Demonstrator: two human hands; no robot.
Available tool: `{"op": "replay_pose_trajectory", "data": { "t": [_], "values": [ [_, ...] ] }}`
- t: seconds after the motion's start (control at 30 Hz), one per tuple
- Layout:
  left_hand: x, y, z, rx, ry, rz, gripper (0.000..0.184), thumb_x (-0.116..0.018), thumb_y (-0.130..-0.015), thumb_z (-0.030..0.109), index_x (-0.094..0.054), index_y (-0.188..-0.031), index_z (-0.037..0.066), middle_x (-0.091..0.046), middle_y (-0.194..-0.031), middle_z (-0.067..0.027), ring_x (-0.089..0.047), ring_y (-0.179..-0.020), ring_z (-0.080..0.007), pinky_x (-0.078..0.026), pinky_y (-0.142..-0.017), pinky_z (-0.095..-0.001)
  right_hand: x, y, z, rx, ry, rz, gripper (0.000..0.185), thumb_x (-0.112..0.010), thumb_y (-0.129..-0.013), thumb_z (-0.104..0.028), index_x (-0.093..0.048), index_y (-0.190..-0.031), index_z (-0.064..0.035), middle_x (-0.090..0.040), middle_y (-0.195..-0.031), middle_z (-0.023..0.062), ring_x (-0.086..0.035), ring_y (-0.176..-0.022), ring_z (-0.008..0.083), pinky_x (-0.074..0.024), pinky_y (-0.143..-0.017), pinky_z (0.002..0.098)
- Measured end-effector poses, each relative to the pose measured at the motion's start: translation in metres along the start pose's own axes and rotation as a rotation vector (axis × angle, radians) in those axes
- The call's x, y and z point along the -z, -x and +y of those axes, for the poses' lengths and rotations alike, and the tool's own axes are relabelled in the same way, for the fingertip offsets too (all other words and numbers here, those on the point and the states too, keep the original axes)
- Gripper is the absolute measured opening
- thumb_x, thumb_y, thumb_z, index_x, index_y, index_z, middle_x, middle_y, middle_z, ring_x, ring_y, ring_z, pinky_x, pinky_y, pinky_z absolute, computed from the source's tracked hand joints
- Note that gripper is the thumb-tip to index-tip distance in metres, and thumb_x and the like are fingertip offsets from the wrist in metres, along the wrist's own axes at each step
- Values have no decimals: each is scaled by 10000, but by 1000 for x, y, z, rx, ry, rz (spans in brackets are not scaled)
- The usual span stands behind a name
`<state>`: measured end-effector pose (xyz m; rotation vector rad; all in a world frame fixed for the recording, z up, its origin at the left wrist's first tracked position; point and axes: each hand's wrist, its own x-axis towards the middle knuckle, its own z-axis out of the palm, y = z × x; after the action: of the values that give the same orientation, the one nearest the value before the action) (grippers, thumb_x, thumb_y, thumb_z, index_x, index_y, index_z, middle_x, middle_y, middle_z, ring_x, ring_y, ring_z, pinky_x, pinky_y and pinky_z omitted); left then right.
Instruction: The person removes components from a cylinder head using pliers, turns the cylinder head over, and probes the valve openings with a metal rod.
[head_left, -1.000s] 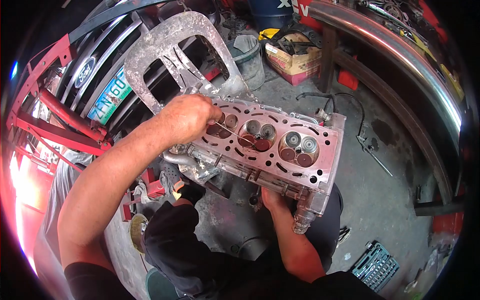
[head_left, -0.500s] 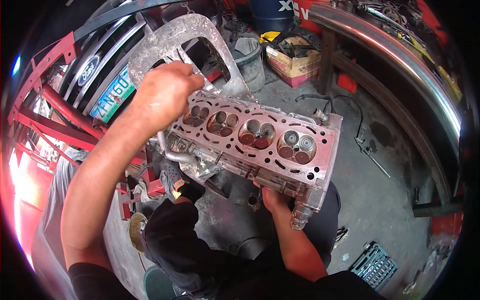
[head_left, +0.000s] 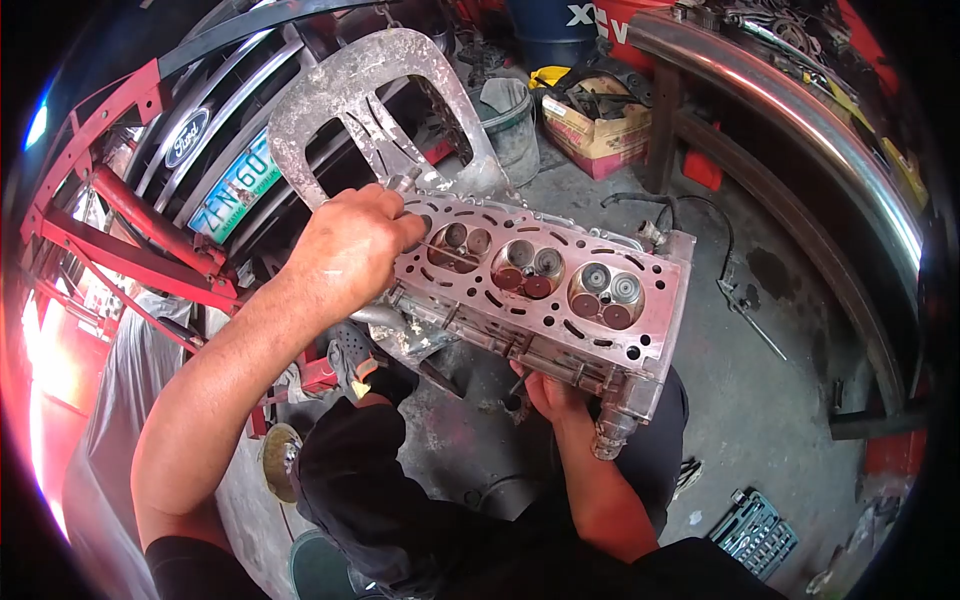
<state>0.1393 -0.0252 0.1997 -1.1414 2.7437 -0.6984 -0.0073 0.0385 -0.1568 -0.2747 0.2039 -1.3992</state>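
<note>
A metal engine cylinder head lies tilted before me, its flat face up, with round valves in its combustion chambers. My left hand is closed over its far-left end and hides the chamber there. A thin rod shows beside the fingers, and a metal piece sticks out above them. Whether these are one object is unclear. My right hand grips the near underside of the cylinder head, fingers partly hidden beneath it.
A worn plastic chair stands just behind the cylinder head. Beyond it are a bucket and a cardboard box. A red metal frame stands left, a chrome bumper right. A socket set lies on the floor.
My left hand has moved down and slightly right, onto the left end of the cylinder head. The thin rod now shows beside its fingers. My right hand keeps its grip.
</note>
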Motion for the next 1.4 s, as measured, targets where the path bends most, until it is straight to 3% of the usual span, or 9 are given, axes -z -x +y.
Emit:
{"op": "replay_pose_trajectory", "data": {
  "t": [0.47, 0.8, 1.0, 1.1, 1.17, 1.3, 1.33, 1.37, 1.4],
  "values": [
    [-69, -14, -20, -31, 470, -207, 295, -589, -634, -76, -630, -897, 50, -588, -840, -143, -578, -894, -375, -476, -762, -456, 22, -10, 16, 125, 21, -33, 406, -586, -939, -339, -489, -1305, -190, -533, -1297, -8, -506, -1154, 197, -465, -868, 409],
    [-65, -22, -15, -60, 408, -99, 269, -627, -642, -50, -635, -890, 53, -578, -856, -133, -577, -893, -363, -477, -765, -449, 14, -7, 12, 120, 46, 26, 395, -599, -938, -306, -498, -1300, -185, -539, -1301, -1, -516, -1155, 189, -481, -859, 394],
    [-31, -40, -4, -107, 212, -55, 281, -653, -625, -34, -652, -888, 65, -579, -841, -118, -591, -865, -339, -498, -744, -433, 8, -1, 3, 55, 132, -49, 438, -605, -936, -289, -475, -1336, -168, -517, -1340, 11, -474, -1241, 204, -442, -985, 441],
    [5, -51, -5, -97, -4, 30, 261, -646, -628, -8, -659, -873, 81, -580, -815, -119, -612, -840, -316, -517, -728, -420, 29, -4, 9, 412, 236, 134, 425, -593, -947, -269, -481, -1329, -118, -497, -1355, 45, -441, -1264, 221, -368, -1063, 414],
    [26, -51, -13, -81, -74, 102, 249, -633, -645, -9, -646, -886, 52, -581, -801, -141, -612, -847, -325, -516, -736, -423, 38, 6, -2, 413, 1181, 246, 410, -567, -954, -243, -485, -1317, -70, -481, -1358, 86, -417, -1267, 225, -319, -1091, 368],
    [25, -19, -12, 86, 138, 132, 229, -606, -681, -15, -623, -906, 20, -618, -844, -180, -612, -861, -372, -503, -724, -432, 10, 12, -15, 388, 1218, 293, 397, -545, -952, -235, -495, -1302, -55, -484, -1343, 109, -416, -1254, 216, -326, -1079, 358],
    [22, -4, -1, 200, 253, 82, 189, -582, -746, -22, -608, -932, -4, -632, -849, -203, -608, -830, -414, -493, -709, -427, 2, 16, -19, 301, 1309, 283, 461, -515, -962, -296, -447, -1358, -72, -428, -1410, 122, -355, -1316, 255, -258, -1119, 395],
    [7, 14, 14, 286, 363, 176, 125, -582, -827, 8, -597, -948, -22, -607, -764, -203, -622, -725, -369, -485, -665, -403, -2, 18, -19, 211, 1399, 273, 525, -486, -972, -357, -398, -1414, -89, -371, -1476, 135, -295, -1379, 294, -189, -1160, 432],
    [7, 31, 38, 553, 605, 7, 99, -578, -900, 62, -595, -940, -27, -598, -709, -152, -624, -662, -252, -481, -626, -365, 4, 11, -13, 203, 1397, 272, 525, -486, -972, -357, -398, -1414, -89, -371, -1476, 135, -295, -1379, 294, -189, -1160, 432]
  ]
}}
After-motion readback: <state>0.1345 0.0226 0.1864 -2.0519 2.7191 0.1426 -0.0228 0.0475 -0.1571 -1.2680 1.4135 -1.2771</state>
